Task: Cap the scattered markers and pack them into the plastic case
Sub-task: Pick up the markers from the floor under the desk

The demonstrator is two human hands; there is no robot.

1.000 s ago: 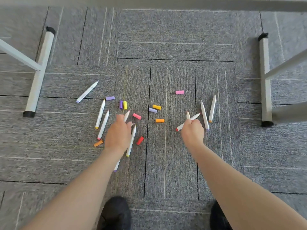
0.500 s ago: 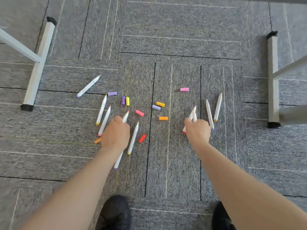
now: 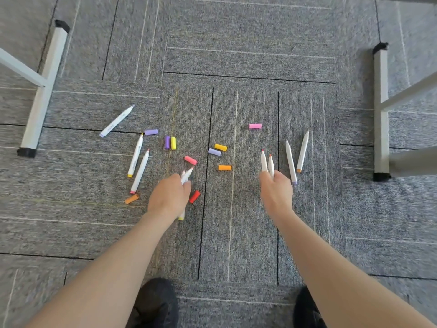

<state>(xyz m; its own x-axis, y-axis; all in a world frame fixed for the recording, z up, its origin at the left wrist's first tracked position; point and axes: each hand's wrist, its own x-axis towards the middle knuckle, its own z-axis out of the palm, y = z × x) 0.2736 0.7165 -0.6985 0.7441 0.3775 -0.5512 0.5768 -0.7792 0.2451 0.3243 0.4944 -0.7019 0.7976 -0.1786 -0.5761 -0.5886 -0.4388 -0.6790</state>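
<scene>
Markers lie scattered uncapped across the grey carpet (image 3: 236,233), and both hands are down among them gathering. The left hand (image 3: 169,197) has its fingers curled round two white markers (image 3: 186,176), tips poking out above the knuckles, a yellow end showing below the palm. The right hand (image 3: 276,192) grips another pair (image 3: 267,163), red and orange tips pointing away from the person. Loose ones wait: three to the left (image 3: 136,158), two just right of the right hand (image 3: 296,157). Caps are strewn between, a red cap (image 3: 194,196) beside the left hand, a pink cap (image 3: 190,160) just above it, an orange cap (image 3: 225,167) in the middle. To do this well, I'd judge, keep the tips all facing one way so each cap can be pressed on by matching colour. The plastic case is nowhere in view, so nothing can be said of what it holds.
</scene>
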